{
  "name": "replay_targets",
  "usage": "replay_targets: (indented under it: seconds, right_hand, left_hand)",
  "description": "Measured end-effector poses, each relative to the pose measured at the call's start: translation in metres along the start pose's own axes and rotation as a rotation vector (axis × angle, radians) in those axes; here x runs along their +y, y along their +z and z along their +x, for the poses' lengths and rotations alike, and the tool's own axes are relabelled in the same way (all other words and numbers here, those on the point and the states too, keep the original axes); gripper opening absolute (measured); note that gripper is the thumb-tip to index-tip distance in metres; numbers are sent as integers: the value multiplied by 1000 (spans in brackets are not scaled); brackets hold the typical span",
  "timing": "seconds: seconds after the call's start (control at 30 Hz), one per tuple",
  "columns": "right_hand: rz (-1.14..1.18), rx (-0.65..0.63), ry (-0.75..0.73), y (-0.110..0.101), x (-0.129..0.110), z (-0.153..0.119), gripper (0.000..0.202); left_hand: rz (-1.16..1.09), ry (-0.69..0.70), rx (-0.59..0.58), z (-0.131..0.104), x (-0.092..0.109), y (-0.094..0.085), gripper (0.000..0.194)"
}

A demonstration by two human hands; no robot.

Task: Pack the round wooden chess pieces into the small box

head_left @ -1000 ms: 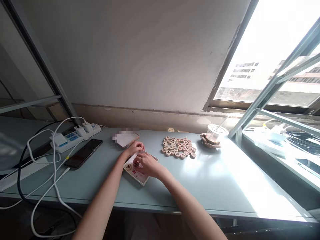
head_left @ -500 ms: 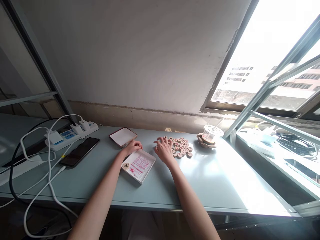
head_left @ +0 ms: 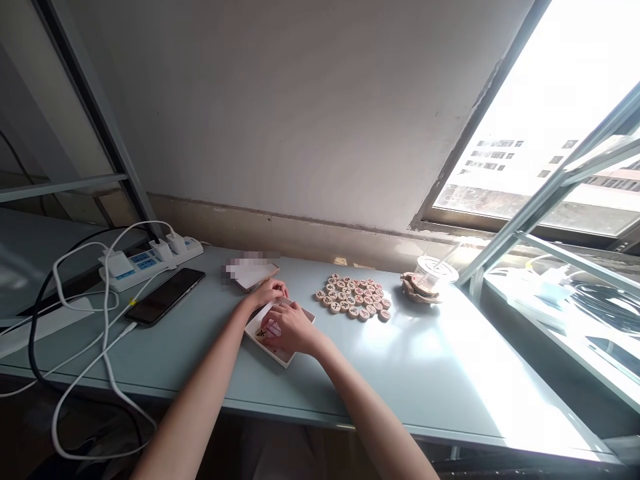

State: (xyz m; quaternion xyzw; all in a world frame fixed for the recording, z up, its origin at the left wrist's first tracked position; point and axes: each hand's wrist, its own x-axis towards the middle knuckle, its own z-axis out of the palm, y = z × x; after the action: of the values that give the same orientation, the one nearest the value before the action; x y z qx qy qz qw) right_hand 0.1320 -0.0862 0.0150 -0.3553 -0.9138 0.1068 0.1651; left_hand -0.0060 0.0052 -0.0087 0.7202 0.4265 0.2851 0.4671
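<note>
An open shallow box [head_left: 287,362] lies on the grey-blue desk. My left hand [head_left: 270,292] rests at its back left edge with fingers curled; whether it holds anything is hidden. My right hand [head_left: 289,327] reaches down inside the box, its fingers bent beside a round wooden piece [head_left: 260,334] with a black character. What its fingertips hold, if anything, cannot be made out. Several round pieces [head_left: 353,311] with red or black characters lie close together to the right of the box. The box lid [head_left: 255,273], partly pixelated, is behind my left hand.
A black phone [head_left: 167,297], a power strip [head_left: 150,263] and tangled white cables [head_left: 106,353] are on the left. Behind the pieces to the right, a lidded plastic cup [head_left: 436,269] stands by a brown carved object [head_left: 419,289]. A metal frame [head_left: 520,223] rises at the right.
My right hand has moved left and toward me, from over the group of pieces into the box. The pieces it covered now show. The view has shifted slightly.
</note>
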Motion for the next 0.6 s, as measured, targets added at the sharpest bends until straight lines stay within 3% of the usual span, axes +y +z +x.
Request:
replay_targets:
  seconds: [0.17,0.3,0.43,0.6]
  right_hand:
    - [39,46,16,-14,10,-3,26]
    - [53,154,192,-31,36,-12,25]
    - [0,147,356,-39,65,-24,22]
    - [-41,134,356,-37,65,-27,23]
  left_hand:
    - [-57,15,-15,0,-2,0,7]
    - [-24,35,-29,-2,2,-1,7]
    - [40,26,-14,-6,7,-1,12]
    - [80,9,0,-7,10,0,14]
